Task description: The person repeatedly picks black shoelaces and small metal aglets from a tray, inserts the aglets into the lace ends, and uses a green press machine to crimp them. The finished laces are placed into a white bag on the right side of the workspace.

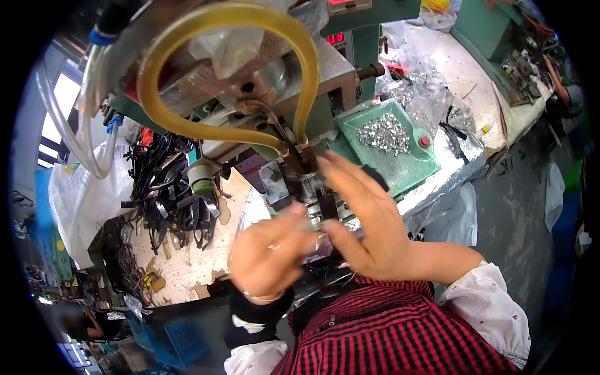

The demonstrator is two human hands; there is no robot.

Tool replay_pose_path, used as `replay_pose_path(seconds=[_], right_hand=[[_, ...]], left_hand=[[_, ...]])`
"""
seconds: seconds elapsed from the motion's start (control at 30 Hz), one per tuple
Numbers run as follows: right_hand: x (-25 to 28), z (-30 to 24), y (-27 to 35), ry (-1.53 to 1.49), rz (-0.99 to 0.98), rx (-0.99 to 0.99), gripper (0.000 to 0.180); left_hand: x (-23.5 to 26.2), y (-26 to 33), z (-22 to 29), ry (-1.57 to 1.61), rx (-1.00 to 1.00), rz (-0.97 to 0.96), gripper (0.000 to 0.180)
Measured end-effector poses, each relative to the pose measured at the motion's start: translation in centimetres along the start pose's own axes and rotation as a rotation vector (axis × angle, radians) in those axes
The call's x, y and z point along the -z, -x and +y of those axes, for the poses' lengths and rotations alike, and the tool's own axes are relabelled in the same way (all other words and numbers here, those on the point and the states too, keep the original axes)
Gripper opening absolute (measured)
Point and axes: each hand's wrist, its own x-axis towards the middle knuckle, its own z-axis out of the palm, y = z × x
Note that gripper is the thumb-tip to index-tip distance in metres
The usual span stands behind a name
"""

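Close in: left hand (pixel 269 256) and right hand (pixel 369 225) together at the foot of a small press (pixel 300 181), under a looped yellow hose (pixel 187 37). Left grip pinched on a clear plastic piece (pixel 320 242); right thumb touching it too, fingers spread open above. Green tray (pixel 406 169) of small shiny metal bits (pixel 384 132) just right. Black frames (pixel 169 187) heaped on the bench (pixel 187 262), left.

head view, looking steeply down, close
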Motion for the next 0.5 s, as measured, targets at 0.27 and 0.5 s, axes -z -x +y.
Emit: replay_pose_path(seconds=[0.27,0.5], right_hand=[[3.3,11.4,5.4,0.419,0.051,-0.213,0.018],[6.0,13.9,3.7,0.315,0.253,-0.449,0.017]], left_hand=[[-4.3,1.5,-0.5,-0.112,-0.199,-0.04,0.032],[-5.2,1.6,-0.7,-0.088,-0.174,0.017,0.032]])
